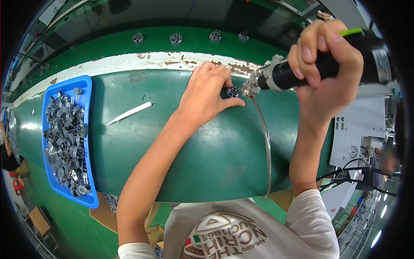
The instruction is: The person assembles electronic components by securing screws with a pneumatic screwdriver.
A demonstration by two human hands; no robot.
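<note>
My left hand [208,93] rests on the green work surface, its fingers closed round a small round part [232,92] with a dark body and metal bits on its end. My right hand [330,64] grips the black body of a power screwdriver [282,74], raised at the right. The tool's metal head [250,87] sits right beside the part; whether they touch I cannot tell. A clear tube [266,138] runs from that head down across the table. White tweezers [129,113] lie left of my left hand, near a few tiny dark screws [148,99].
A blue tray [91,142] full of grey round parts stands at the left. Beyond a worn white ledge [164,60], several similar parts [176,39] stand in a row on a green strip. Grey equipment [360,114] and cables are at the right; cardboard boxes [103,213] sit below the table edge.
</note>
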